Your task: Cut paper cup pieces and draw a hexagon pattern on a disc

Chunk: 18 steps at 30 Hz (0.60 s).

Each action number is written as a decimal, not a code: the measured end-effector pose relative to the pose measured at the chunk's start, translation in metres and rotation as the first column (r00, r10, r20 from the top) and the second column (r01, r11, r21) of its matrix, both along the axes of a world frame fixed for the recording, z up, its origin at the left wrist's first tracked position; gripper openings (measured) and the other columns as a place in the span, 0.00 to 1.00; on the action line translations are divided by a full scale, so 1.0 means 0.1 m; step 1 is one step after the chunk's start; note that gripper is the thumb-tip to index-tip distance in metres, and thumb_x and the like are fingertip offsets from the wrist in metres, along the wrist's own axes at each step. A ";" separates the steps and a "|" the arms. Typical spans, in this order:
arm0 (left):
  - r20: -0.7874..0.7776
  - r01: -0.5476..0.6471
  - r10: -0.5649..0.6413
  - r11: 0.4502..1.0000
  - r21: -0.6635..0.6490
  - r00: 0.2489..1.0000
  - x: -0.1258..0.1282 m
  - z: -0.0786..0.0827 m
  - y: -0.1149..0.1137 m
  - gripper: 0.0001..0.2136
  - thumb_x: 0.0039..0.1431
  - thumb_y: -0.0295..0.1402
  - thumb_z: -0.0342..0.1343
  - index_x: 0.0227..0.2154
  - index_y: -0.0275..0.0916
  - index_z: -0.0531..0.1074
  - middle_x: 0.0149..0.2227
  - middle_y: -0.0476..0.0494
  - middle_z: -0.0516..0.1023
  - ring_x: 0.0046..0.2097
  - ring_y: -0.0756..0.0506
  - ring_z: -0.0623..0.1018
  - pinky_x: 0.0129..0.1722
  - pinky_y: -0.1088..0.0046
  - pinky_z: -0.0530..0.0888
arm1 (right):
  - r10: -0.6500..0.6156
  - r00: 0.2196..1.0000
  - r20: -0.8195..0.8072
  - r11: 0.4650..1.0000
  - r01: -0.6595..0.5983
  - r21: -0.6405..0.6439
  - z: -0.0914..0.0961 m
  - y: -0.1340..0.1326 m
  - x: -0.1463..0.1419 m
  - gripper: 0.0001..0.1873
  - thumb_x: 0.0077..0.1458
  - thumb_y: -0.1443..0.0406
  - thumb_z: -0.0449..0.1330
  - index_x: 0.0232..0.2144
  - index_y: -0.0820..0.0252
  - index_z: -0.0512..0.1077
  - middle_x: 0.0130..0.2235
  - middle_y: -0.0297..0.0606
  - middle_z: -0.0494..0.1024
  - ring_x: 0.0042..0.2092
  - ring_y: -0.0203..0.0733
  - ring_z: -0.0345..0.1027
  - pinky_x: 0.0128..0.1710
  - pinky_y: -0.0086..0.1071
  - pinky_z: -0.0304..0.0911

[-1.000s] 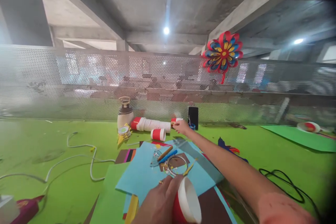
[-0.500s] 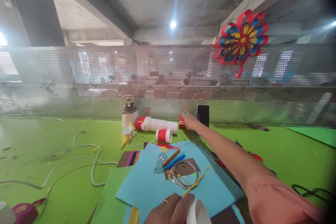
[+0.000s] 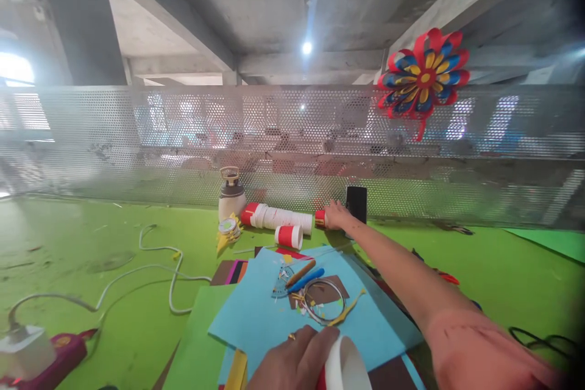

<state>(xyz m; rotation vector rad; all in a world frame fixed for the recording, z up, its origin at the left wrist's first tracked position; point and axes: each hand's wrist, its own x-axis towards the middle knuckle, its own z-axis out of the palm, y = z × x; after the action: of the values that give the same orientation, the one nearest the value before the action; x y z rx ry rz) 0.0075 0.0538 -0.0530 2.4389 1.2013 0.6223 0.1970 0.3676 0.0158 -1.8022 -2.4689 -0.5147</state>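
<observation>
My right hand [image 3: 337, 215] is stretched far forward on the green table [image 3: 91, 292], its fingers closed on a small red and white cup [image 3: 320, 218] at the end of a lying stack of paper cups [image 3: 278, 217]. My left hand [image 3: 297, 362] is at the bottom edge, wrapped round a red and white paper cup [image 3: 342, 368] whose white inside faces me. Between them lies a blue paper sheet [image 3: 274, 317] with a wire ring [image 3: 323, 301], a blue pen [image 3: 305, 280] and a brown stick [image 3: 300, 273] on it.
A single red and white cup [image 3: 289, 236] lies beside the stack, with a white bottle [image 3: 231, 197] and a black phone [image 3: 356, 203] near the mesh fence [image 3: 137, 146]. A paper flower [image 3: 423, 75] hangs on the fence. A white cable [image 3: 155, 271] runs left to a charger [image 3: 25, 350]. Coloured sheets lie under the blue one.
My head has turned left and tilted up a little. My right hand has stayed at the end of the cup stack and closed on the small cup. The left keeps its cup.
</observation>
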 end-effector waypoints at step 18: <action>0.023 -0.006 0.008 0.997 -0.078 1.000 0.05 0.15 -0.02 0.37 0.49 0.49 0.61 0.60 0.43 0.56 0.46 0.34 0.74 0.44 0.35 0.77 0.43 0.57 0.73 | 0.085 0.995 0.042 0.996 -0.084 -0.031 -0.10 -0.31 -0.03 0.18 0.62 0.61 0.58 0.51 0.62 0.68 0.52 0.44 0.72 0.48 0.46 0.70 0.46 0.45 0.68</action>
<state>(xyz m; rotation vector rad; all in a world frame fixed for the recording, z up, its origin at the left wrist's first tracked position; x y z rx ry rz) 0.0126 0.0519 -0.0376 2.3578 1.2027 0.5933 0.1942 0.3370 0.0060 -1.7056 -2.5812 -0.5207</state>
